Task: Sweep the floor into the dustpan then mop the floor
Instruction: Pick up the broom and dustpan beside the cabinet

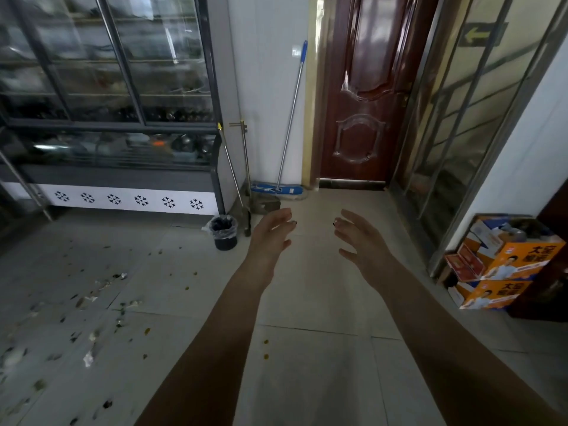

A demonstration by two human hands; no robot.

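Task looks barely started, nothing swept or mopped yet as far as the view shows. The person's left hand point(272, 232) & right hand point(358, 238) reach out ahead over the floor point(307, 348), both w/ fingers spread and loose, grasping nothing, apart from each other and not touching any tool. The tools stand at the far wall, beyond the fingertips: what looks like the broom point(231, 167) leans slanted against the corner of the glass display fridge point(107, 118), the long-handled dustpan point(264, 206) stands upright just right of it w/ its pan on the tiles, and the mop point(284, 142) leans further right w/ its blue head down beside the brown door point(365, 87). A small black bin point(224, 232) w/ a bag liner sits near the foot of the broom. Scraps & bits of rubbish point(92, 302) lie scattered over the tiles on the near left, w/ a few yellowish specks nearer the middle, so the sweeping job is all there to do. Orange cardboard boxes point(498, 265) are stacked at the right wall. Likely step in hand: going for the broom and dustpan; after that, gather the mess into the pan, then fetch the mop. All of it is left.
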